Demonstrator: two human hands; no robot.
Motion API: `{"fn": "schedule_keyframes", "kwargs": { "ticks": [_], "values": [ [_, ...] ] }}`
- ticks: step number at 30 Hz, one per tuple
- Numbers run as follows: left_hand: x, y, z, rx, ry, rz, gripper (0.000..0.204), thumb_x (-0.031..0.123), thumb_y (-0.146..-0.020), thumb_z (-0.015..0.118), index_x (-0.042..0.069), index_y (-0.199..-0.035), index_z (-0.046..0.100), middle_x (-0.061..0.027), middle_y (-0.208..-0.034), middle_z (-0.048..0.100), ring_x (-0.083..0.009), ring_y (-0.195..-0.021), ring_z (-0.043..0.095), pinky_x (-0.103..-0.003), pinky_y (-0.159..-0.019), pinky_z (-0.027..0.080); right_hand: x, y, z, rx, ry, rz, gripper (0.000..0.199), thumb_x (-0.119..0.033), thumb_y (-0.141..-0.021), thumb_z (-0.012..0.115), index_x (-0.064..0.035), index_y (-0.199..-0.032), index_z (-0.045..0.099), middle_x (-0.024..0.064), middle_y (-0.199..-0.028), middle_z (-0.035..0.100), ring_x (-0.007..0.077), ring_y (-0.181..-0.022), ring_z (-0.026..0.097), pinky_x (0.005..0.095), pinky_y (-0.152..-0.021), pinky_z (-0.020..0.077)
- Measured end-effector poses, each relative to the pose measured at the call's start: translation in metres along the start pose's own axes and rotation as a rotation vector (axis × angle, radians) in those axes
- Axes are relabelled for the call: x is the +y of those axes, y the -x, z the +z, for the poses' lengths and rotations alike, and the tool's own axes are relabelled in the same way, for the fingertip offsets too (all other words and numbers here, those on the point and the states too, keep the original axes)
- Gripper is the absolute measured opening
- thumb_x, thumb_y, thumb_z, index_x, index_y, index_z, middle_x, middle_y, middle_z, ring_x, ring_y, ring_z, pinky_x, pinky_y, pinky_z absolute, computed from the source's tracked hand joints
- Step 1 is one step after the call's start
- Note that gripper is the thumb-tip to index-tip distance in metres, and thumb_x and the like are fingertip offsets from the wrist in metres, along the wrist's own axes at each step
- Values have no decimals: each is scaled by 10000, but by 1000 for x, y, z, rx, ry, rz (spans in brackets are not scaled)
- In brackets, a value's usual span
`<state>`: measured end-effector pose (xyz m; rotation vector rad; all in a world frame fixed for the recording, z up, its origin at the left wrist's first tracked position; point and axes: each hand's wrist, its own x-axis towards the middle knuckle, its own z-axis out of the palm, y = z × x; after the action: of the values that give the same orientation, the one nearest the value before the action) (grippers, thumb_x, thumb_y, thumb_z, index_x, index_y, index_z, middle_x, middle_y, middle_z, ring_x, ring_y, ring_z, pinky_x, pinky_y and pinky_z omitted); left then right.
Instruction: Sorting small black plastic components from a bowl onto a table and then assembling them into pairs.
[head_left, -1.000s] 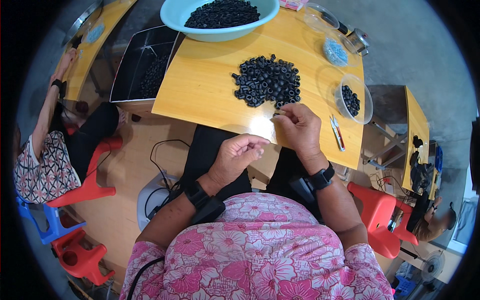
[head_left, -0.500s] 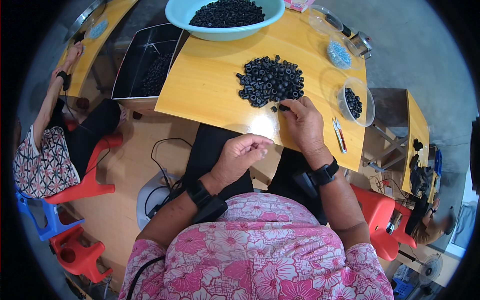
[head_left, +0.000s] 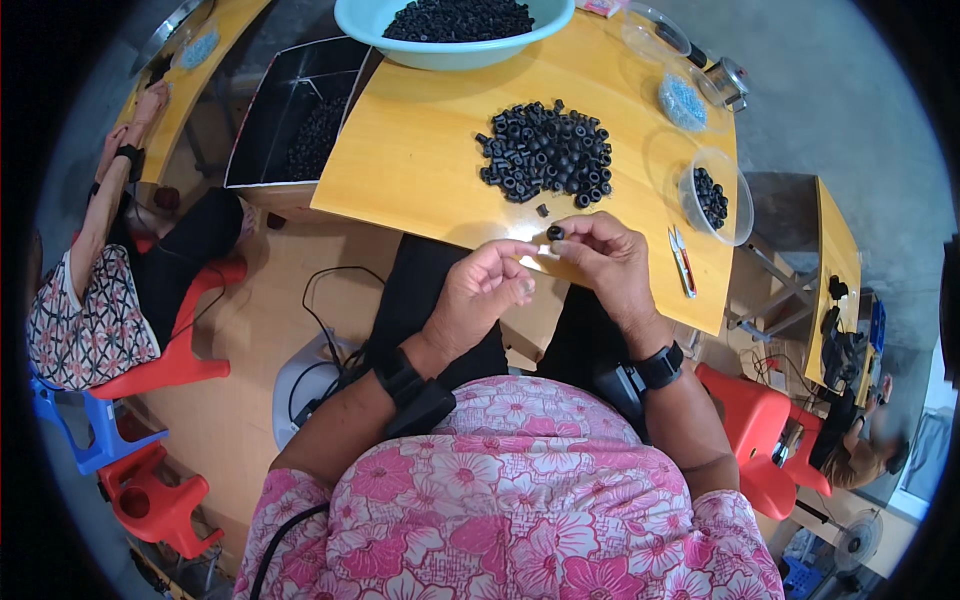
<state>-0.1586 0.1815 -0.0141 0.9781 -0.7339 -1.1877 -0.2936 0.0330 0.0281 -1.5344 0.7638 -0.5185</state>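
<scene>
Your right hand point(head_left: 605, 265) pinches one small black ring point(head_left: 555, 233) between thumb and fingertip, closed tight on it, just past the near edge of the yellow surface point(head_left: 420, 150). Your left hand point(head_left: 480, 295) sits at its 8 o'clock, fingers curled, forefinger and thumb nearly meeting at the ring; whether it holds anything I cannot tell.

The ring looks light, rigid and smooth, probably plastic or rubber: judged easy to fumble, unlikely to break. Hold it across the outer wall, leaving the bore clear.

At 12 o'clock from the ring lies the loose pile of black rings point(head_left: 547, 152), with one stray ring point(head_left: 542, 210) between. A clear bowl of rings point(head_left: 715, 195) stands at 2 o'clock, snips point(head_left: 682, 262) at 3 o'clock, and a teal basin point(head_left: 400, 30) of rings at the far edge.
</scene>
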Motion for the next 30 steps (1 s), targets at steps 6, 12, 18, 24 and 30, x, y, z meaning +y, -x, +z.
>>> {"fn": "schedule_keyframes", "kwargs": {
  "ticks": [6,12,18,24,30],
  "values": [
    [-5,2,5,97,36,-24,243,93,-967,602,-34,-1174,601,-54,-964,667,-86,-855,608,-243,-781,508,7,26,11,-68,134,-138,207,22,-790,743,-31,-989,720,29,-860,637,96,-777,614,232,-716,506],
    [-5,4,3,115,12,-86,214,105,-960,619,-33,-1124,628,-37,-927,661,-82,-821,609,-241,-771,509,-1,34,14,-81,378,-364,251,-56,-772,760,-72,-1018,718,57,-785,599,155,-658,602,290,-589,480],
    [2,2,8,90,3,-55,133,117,-963,619,-3,-1022,624,-22,-884,644,-81,-804,604,-237,-757,503,-7,36,11,-140,529,-460,266,-67,-775,727,-85,-1040,710,86,-792,600,235,-640,605,326,-573,493],
    [-1,2,2,86,49,-91,102,113,-960,622,11,-965,614,-16,-846,624,-68,-791,585,-228,-739,487,-3,17,-2,-35,511,-460,187,-21,-770,693,-69,-949,718,108,-840,632,268,-695,634,325,-622,518],
    [3,0,4,45,-6,-68,34,54,-927,623,29,-949,627,-5,-863,652,-58,-810,598,-225,-761,489,-5,-21,-5,158,864,-468,135,-84,-804,645,-129,-914,709,111,-853,617,331,-753,637,410,-643,523]
  ]
}}
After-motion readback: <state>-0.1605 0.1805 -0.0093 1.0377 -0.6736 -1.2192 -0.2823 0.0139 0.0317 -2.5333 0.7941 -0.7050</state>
